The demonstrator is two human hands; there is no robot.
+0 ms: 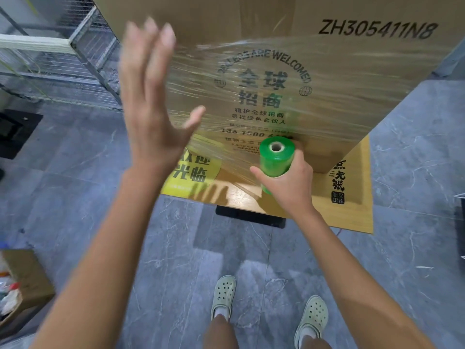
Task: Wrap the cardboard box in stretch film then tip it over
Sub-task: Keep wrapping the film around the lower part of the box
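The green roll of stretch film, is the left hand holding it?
No, the right hand grips the green roll of stretch film in front of the cardboard box, while the left hand is raised with fingers spread.

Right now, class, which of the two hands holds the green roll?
The right hand, curled round the green roll; the left hand is raised with straight fingers, empty.

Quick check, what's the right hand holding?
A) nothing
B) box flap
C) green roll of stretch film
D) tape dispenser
C: the right hand grips the green roll of stretch film in front of the cardboard box, while the left hand is open.
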